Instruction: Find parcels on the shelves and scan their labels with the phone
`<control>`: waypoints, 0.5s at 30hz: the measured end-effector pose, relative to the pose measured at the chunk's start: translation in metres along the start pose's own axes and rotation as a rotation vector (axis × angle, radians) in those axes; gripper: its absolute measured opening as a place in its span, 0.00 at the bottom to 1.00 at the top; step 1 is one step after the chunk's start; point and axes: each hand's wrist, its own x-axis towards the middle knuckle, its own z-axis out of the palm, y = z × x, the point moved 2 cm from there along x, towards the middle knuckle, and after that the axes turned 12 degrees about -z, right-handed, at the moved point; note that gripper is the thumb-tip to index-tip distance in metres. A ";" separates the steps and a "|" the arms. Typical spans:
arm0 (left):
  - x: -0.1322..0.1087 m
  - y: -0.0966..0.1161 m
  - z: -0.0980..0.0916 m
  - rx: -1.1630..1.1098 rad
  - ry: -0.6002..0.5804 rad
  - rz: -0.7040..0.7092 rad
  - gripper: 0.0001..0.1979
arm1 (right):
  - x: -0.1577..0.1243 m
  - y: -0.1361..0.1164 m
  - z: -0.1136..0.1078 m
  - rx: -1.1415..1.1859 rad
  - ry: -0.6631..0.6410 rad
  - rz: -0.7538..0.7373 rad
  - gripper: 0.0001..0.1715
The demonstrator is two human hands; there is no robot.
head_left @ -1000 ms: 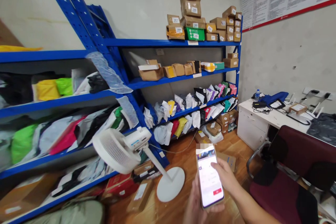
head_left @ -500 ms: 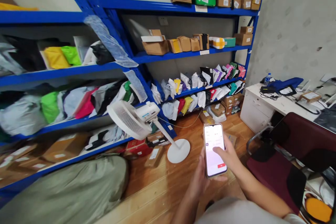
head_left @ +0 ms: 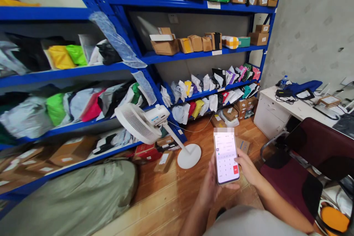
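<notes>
Smartphone held lengthwise toward the shelves, screen up

The smartphone (head_left: 225,147) is in the person's left hand (head_left: 209,182), above the wood-look floor (head_left: 157,202) and in front of the body. Its long axis runs away from the wearer, the top end pointing to the shelving and leaning slightly left. The lit screen faces up and back toward the wearer, with a number keypad on its lower half and a red button at lower right. The left hand is closed around the phone's left edge and lower end. The right hand (head_left: 248,167) is at the opposite edge, a digit at the screen's border beside the keypad; whether it pinches the phone cannot be told, as its other fingers are mostly hidden.

A white pedestal fan (head_left: 138,123) stands on the floor to the left, its round base near a flat cardboard carton (head_left: 163,161). Beyond, a blue metal shelving unit (head_left: 177,0) carries labelled boxes on its upper levels and poly mailers (head_left: 197,107) below. An olive-green covered bulk (head_left: 94,195) fills the lower left. At right, a maroon chair (head_left: 287,169) stands before a white desk (head_left: 269,107), against a grey wall (head_left: 309,29).
</notes>
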 end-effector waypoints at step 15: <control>0.004 -0.003 -0.001 0.005 -0.013 -0.021 0.43 | -0.001 0.012 -0.004 0.023 -0.019 -0.007 0.24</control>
